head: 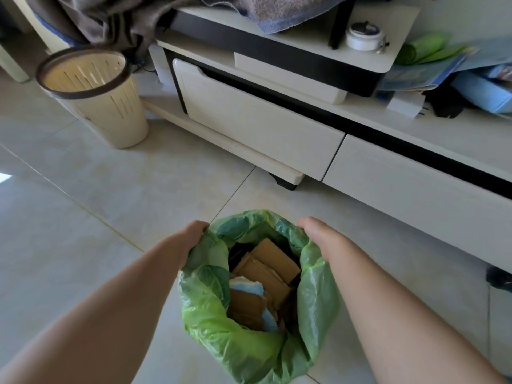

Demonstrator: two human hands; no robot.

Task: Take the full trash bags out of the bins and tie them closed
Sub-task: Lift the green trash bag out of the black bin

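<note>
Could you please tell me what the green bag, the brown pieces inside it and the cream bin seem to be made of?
Green bag: thin, slightly glossy plastic film, going by its crinkles and translucency. Brown pieces: probably matte cardboard; they lie flat and stiff-edged. Cream bin: likely rigid moulded plastic, given its slotted walls.

The bag (318, 286) is a translucent light green, darker green where its film doubles over. Inside it, the cardboard (277, 259) is plain brown and a scrap (246, 284) is pale blue and white. The bin (116, 112) is cream with a dark brown rim and a pattern of thin vertical slots. The floor (110, 203) is pale grey-white tile with thin grout lines. The cabinet (263, 126) is white with black bands and a black foot (284, 183). The towel (277, 15) is grey-blue, the cloth (97, 18) brownish grey, the jar (364, 38) white with a dark blue lid, and the roll (424, 47) bright green.
</note>
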